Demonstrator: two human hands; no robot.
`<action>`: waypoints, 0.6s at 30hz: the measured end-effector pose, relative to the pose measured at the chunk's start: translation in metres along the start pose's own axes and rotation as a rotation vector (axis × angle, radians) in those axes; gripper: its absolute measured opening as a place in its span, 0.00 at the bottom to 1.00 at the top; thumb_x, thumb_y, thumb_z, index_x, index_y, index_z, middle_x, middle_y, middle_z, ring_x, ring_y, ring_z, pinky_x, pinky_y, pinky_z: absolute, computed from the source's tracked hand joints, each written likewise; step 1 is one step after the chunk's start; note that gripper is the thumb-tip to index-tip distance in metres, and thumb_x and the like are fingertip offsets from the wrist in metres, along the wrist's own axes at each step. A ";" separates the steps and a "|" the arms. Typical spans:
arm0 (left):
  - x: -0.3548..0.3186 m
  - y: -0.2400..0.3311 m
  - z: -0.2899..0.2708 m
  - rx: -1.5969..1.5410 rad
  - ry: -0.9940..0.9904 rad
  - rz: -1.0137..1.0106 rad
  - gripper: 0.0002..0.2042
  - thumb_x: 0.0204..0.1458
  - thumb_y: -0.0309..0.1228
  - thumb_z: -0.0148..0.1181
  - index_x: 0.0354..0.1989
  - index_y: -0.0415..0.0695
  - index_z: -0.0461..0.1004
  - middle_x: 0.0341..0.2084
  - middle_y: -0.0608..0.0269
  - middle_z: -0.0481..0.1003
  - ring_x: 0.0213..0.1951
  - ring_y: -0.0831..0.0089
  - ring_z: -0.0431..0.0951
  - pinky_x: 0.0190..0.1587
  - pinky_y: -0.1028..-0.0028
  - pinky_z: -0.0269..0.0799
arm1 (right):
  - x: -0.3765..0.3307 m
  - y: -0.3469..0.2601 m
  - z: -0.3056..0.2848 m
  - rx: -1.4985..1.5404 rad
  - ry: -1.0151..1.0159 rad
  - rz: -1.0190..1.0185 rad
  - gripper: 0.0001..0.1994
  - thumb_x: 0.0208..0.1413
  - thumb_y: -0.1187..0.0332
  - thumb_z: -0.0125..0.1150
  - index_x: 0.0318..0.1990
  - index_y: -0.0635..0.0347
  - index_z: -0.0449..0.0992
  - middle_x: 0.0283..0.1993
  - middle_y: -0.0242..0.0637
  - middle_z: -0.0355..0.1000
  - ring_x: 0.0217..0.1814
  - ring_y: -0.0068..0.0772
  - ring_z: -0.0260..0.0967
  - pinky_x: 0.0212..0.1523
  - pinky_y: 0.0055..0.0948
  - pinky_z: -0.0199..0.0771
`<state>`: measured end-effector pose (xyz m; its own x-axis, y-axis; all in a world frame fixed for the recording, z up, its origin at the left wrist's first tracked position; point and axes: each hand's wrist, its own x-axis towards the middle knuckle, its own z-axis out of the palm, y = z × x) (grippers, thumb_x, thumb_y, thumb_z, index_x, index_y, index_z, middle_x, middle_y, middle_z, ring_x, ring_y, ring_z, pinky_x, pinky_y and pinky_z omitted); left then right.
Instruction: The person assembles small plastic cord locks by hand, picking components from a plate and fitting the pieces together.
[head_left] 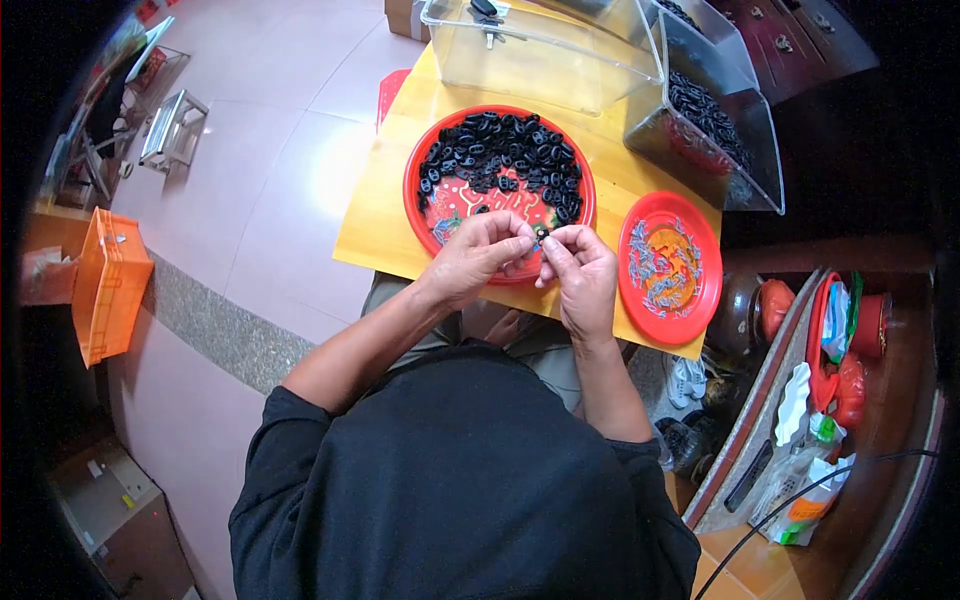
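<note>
Above the near rim of a round red tray [411, 205], my two hands meet fingertip to fingertip. A small black plastic piece [541, 235] shows between them, pinched by my right hand [583, 275]. My left hand [480, 255] is closed in a pinch right beside it; whatever its fingertips hold is too small to make out. Many black oval plastic pieces with holes [500, 145] are heaped along the tray's far side and right side. To the right, a smaller red plate [712, 265] carries scattered thin, greyish slender pieces [650, 262].
The yellow table [380, 215] bears a clear plastic bin [545, 75] at the back, with keys [490, 30]. Another clear bin [755, 150], at the back right, contains black pieces. An orange crate [105, 285] stands left, a metal stool [173, 130] beyond. Cluttered shelving [800, 430] lies right.
</note>
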<state>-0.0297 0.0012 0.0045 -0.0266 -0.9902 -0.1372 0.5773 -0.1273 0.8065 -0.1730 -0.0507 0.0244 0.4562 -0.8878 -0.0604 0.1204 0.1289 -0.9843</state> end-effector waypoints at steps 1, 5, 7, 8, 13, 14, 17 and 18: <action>0.000 0.000 0.000 -0.001 0.000 0.000 0.04 0.53 0.28 0.54 0.33 0.42 0.68 0.24 0.72 0.68 0.24 0.86 0.66 0.26 0.85 0.62 | 0.000 0.000 0.000 -0.007 -0.003 -0.002 0.02 0.53 0.77 0.53 0.32 0.65 0.69 0.24 0.31 0.67 0.20 0.16 0.63 0.20 0.16 0.68; -0.001 -0.002 -0.001 0.013 0.021 0.002 0.04 0.53 0.28 0.54 0.33 0.43 0.67 0.23 0.72 0.68 0.24 0.86 0.66 0.26 0.85 0.62 | -0.001 0.000 0.000 -0.044 0.009 0.007 0.01 0.52 0.77 0.54 0.32 0.64 0.69 0.24 0.31 0.67 0.19 0.15 0.63 0.20 0.16 0.68; -0.001 -0.002 -0.001 0.025 0.026 0.006 0.04 0.52 0.29 0.54 0.33 0.43 0.67 0.23 0.72 0.68 0.24 0.86 0.66 0.26 0.85 0.62 | -0.002 0.000 0.001 -0.064 0.020 0.023 0.01 0.52 0.77 0.54 0.32 0.64 0.69 0.24 0.30 0.67 0.19 0.15 0.63 0.20 0.16 0.68; -0.001 -0.001 -0.001 0.040 0.022 0.010 0.04 0.52 0.29 0.54 0.33 0.43 0.68 0.23 0.72 0.68 0.24 0.86 0.66 0.27 0.85 0.62 | -0.003 0.001 0.001 -0.064 0.021 0.023 0.01 0.52 0.77 0.54 0.32 0.64 0.69 0.24 0.30 0.67 0.19 0.15 0.63 0.20 0.16 0.68; -0.003 0.002 0.002 0.186 0.040 0.048 0.04 0.52 0.28 0.53 0.32 0.42 0.68 0.24 0.73 0.68 0.25 0.86 0.66 0.28 0.85 0.63 | -0.005 0.000 0.003 -0.149 0.039 0.001 0.02 0.52 0.76 0.54 0.30 0.64 0.69 0.24 0.28 0.67 0.19 0.13 0.62 0.18 0.15 0.67; -0.003 0.002 0.002 0.227 0.047 0.071 0.04 0.52 0.28 0.53 0.31 0.42 0.67 0.24 0.73 0.67 0.26 0.86 0.66 0.29 0.85 0.62 | -0.006 0.000 0.004 -0.149 0.039 0.003 0.02 0.52 0.76 0.54 0.30 0.64 0.69 0.24 0.28 0.67 0.19 0.13 0.62 0.18 0.15 0.67; -0.004 0.000 0.000 0.306 0.059 0.121 0.04 0.52 0.27 0.53 0.31 0.41 0.67 0.24 0.73 0.67 0.28 0.86 0.66 0.30 0.84 0.62 | -0.008 0.002 0.006 -0.167 0.013 -0.017 0.02 0.52 0.77 0.53 0.31 0.64 0.68 0.23 0.28 0.66 0.19 0.13 0.62 0.18 0.15 0.67; -0.004 -0.001 0.000 0.343 0.064 0.150 0.04 0.52 0.27 0.53 0.30 0.41 0.67 0.25 0.73 0.67 0.28 0.86 0.66 0.30 0.84 0.63 | -0.008 0.004 0.006 -0.141 0.010 -0.006 0.02 0.53 0.77 0.53 0.31 0.64 0.68 0.23 0.28 0.65 0.19 0.13 0.62 0.18 0.15 0.66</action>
<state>-0.0300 0.0054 0.0038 0.0950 -0.9950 -0.0304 0.2635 -0.0043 0.9647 -0.1707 -0.0398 0.0218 0.4472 -0.8927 -0.0553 -0.0019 0.0609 -0.9981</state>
